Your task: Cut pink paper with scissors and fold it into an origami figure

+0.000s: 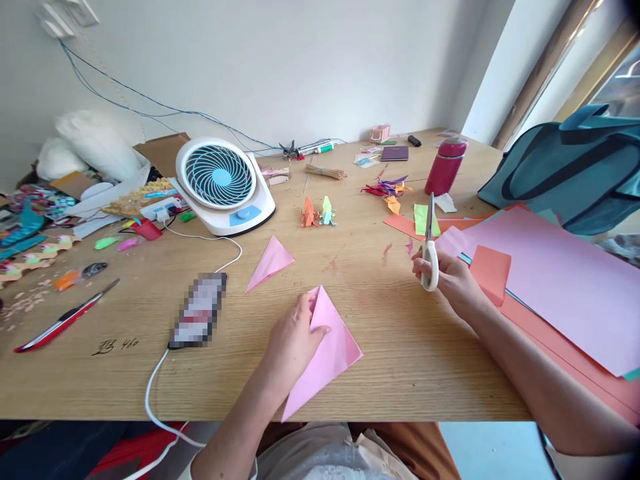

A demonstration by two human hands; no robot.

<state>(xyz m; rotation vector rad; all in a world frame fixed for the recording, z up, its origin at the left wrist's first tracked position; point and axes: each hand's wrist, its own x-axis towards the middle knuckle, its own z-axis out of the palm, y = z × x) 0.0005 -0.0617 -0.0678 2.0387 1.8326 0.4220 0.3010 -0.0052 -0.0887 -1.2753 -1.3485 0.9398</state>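
Note:
My left hand (295, 333) grips a folded pink triangle of paper (333, 343) by its upper left edge, low over the front of the wooden table. A smaller folded pink triangle (273, 260) lies a little farther back to the left. On the right, my right hand (445, 272) is closed around white-handled scissors (430, 260), whose blades point up and away from me. Behind those blades lies a piece of yellow-green paper (421, 219). An orange folded figure (309, 213) and a light green one (327, 212) stand at mid-table.
A white fan (225, 183) stands back left, a corded phone (200, 310) before it. A red-handled knife (67, 325) lies at left. Large pink sheets (555, 273) cover the right side, near a red bottle (447, 167) and a teal bag (560, 173).

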